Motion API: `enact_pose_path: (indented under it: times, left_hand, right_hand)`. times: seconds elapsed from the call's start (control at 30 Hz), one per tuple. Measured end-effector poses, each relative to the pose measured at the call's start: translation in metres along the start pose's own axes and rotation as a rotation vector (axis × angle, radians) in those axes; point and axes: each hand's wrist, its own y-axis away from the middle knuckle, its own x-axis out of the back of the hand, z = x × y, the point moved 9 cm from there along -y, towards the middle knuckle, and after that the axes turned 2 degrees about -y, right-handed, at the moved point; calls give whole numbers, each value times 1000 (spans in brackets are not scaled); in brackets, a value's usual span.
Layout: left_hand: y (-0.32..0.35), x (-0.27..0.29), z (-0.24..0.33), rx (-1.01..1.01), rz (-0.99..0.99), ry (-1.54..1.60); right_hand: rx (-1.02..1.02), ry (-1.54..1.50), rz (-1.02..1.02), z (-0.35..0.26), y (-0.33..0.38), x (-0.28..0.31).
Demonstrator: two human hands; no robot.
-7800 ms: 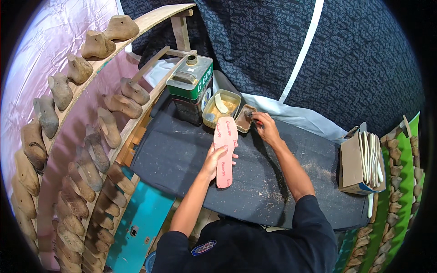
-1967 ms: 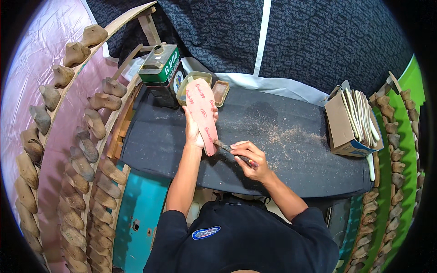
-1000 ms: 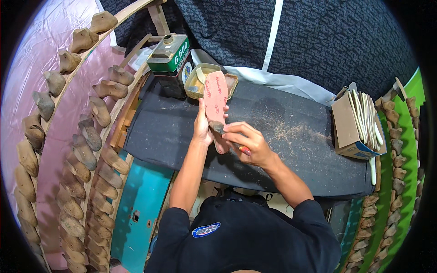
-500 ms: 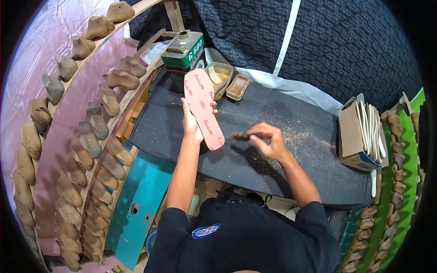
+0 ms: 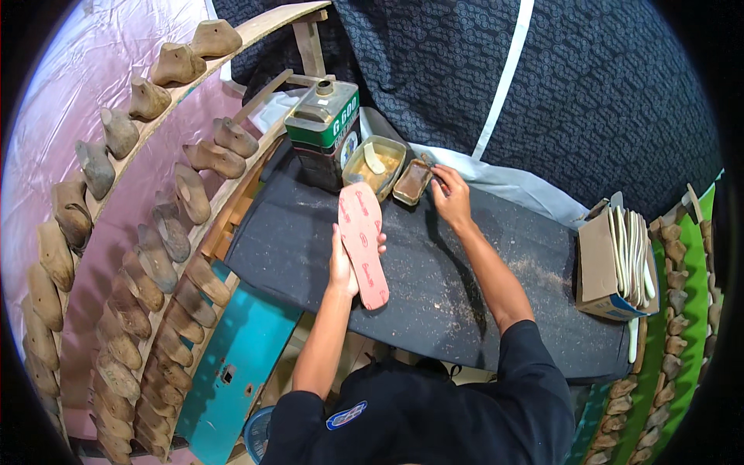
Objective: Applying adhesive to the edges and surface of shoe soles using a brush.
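My left hand (image 5: 342, 271) is wrapped around a pink printed insole (image 5: 361, 240), its wide end pointing away from me over the left part of the table. To the right, my right hand (image 5: 454, 198) pinches a small dark brush-like tool (image 5: 428, 160) at the far rim of a small shallow tray (image 5: 402, 199) holding something brown. Whether the tool's tip touches the contents cannot be made out. Left of the tray stands a larger plastic tub (image 5: 394, 142) with yellowish paste and a pale flat spatula-like piece (image 5: 373, 160).
A green and black metal can (image 5: 324, 128) stands at the back left. Shavings are scattered over the dark cloth-covered table (image 5: 434, 310). A cardboard box (image 5: 598, 267) of pale sole-shaped pieces sits at the right. Racks of wooden shoe lasts (image 5: 156, 256) line both sides.
My right hand has moved away from me with the tool, from mid-table to the small tray. In the picture, the insole in my left hand is lower and slightly farther right.
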Motion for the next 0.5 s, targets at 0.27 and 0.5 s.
enact_pose_path:
  times: [0.27,0.5]
  left_hand:
    - [9,17,-20,51,57,24]
    - [27,4,-27,20,28,21]
  right_hand:
    - [21,109,-264,36,5,-53]
    - [51,157,-249,13,21,-37]
